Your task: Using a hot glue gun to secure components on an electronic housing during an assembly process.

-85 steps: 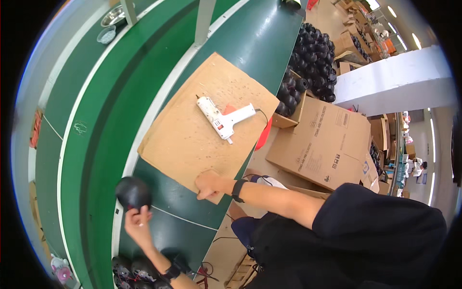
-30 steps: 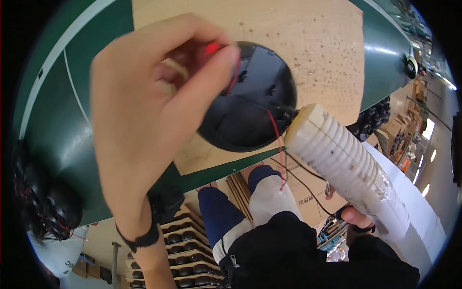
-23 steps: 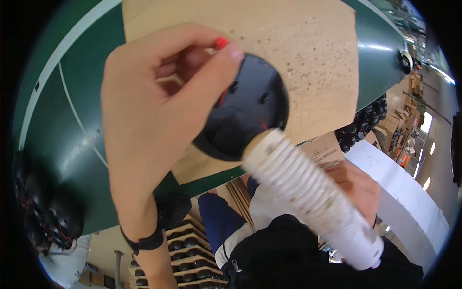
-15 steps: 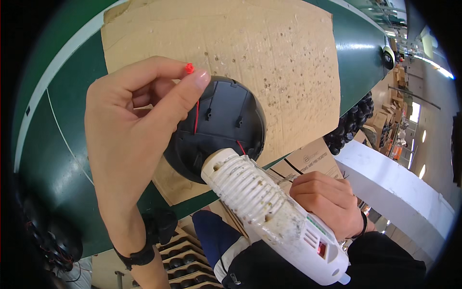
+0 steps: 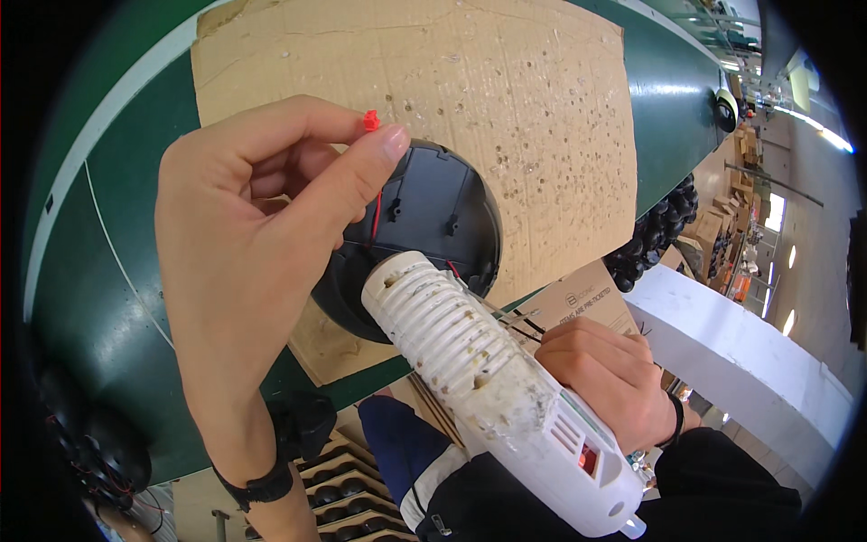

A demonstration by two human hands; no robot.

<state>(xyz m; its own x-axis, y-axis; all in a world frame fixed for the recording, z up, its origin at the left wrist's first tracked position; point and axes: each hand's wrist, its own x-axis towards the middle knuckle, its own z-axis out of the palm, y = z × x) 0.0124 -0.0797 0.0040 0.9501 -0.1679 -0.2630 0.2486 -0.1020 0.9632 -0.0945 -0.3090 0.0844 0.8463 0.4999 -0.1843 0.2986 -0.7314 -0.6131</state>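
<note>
Between thumb and forefinger, my left hand (image 5: 262, 208) pinches a small red wire connector (image 5: 371, 120). From it a thin red wire (image 5: 376, 217) runs down to a round black plastic housing (image 5: 424, 212), which lies with its ribbed inner side up. My right hand (image 5: 601, 384) is closed on a white hot glue gun (image 5: 488, 379), its ribbed front part stained and its rear end toward me. The front of the gun hangs over the housing's near edge and hides part of it; the nozzle tip cannot be made out. A second short red wire shows beside the gun.
Under the housing lies a spotted cardboard sheet (image 5: 560, 135) on a green worktable (image 5: 117, 271). Black round parts (image 5: 113, 452) with wires sit at lower left. A printed carton (image 5: 591, 303) and a white beam (image 5: 722, 334) are at right, near heaped black parts (image 5: 655, 230).
My left hand with the connector has shifted slightly right and up. The glue gun has moved a little left, its front end now higher over the housing.
</note>
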